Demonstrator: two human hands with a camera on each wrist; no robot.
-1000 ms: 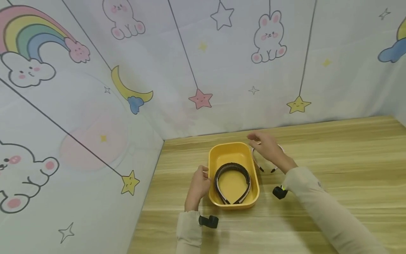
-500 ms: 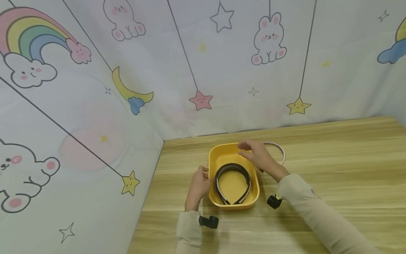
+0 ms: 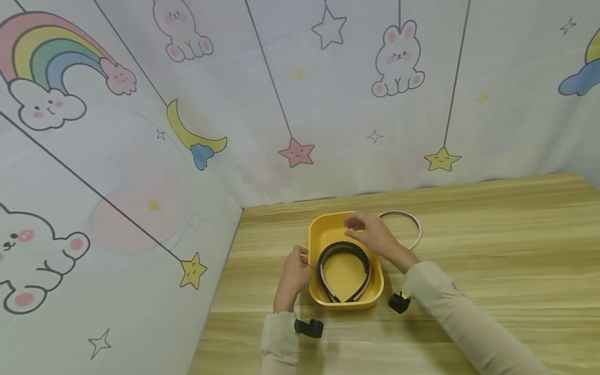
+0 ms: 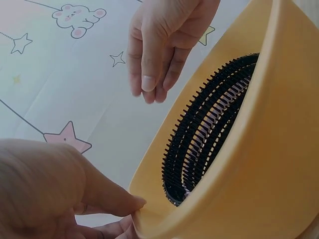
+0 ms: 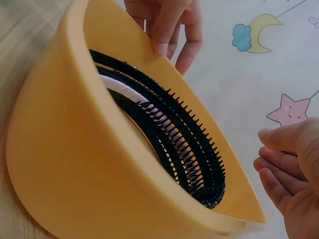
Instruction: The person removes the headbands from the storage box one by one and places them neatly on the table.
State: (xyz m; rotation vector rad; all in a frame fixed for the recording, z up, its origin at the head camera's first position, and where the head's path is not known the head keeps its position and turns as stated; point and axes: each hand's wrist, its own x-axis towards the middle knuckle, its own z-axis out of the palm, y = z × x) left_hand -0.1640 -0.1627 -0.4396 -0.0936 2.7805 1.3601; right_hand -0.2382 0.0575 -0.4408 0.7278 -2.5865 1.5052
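Note:
A yellow tray holds several toothed headbands, dark ones with a pale one among them, lying together in its near part. At the tray's left rim the left hand pinches the wall between thumb and fingers, as the right wrist view also shows. Over the far right part of the tray hovers the right hand, fingers loosely bent and apart from the thumb, holding nothing. In the right wrist view the right hand is clear of the headbands.
A pale headband lies on the wooden table just right of the tray, partly hidden by the right hand and forearm. A white curtain with printed stars and bunnies stands behind and to the left.
From beside the tray's far right corner, above the pale headband, the right hand has moved left over the tray, uncovering more of that headband. The left hand and tray have stayed put.

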